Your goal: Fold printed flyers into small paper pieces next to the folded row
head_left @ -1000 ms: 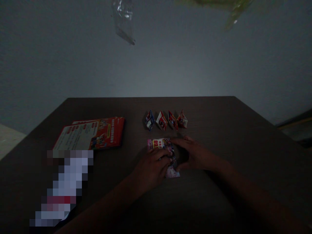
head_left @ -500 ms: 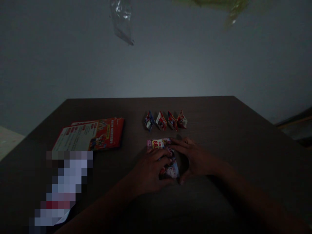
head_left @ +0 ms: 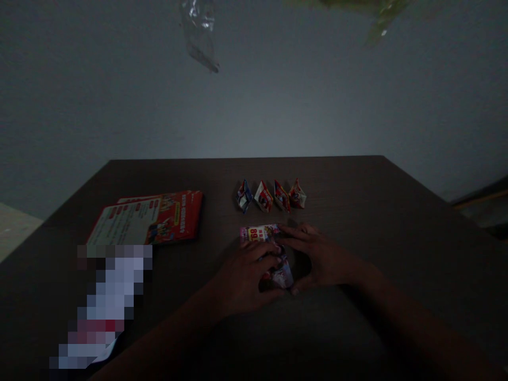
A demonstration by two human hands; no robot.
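Observation:
A printed colour paper [head_left: 281,275], with a big "89" on its upper left, lies flat on the dark table under both hands. My left hand [head_left: 248,275] rests across its left part, fingers spread on top and thumb at the near edge. At the paper's right side is my right hand [head_left: 323,259], its stretched fingertips on the upper right edge and its thumb near the lower right corner. Both hands are open, and they hide much of the sheet. Just beyond stand several small folded paper shapes [head_left: 263,197] in a row, made of red, white and blue printed paper.
Red and white printed leaflets [head_left: 174,217] lie stacked on the left of the table [head_left: 341,180]. A blurred-out pale object [head_left: 113,301] sits nearer, beside my left forearm. A clear plastic piece [head_left: 200,37] hangs on the grey wall, with something yellow at the top right.
The view has shifted very slightly. My right thumb has moved a little up along the paper's right edge; the left hand stays in place.

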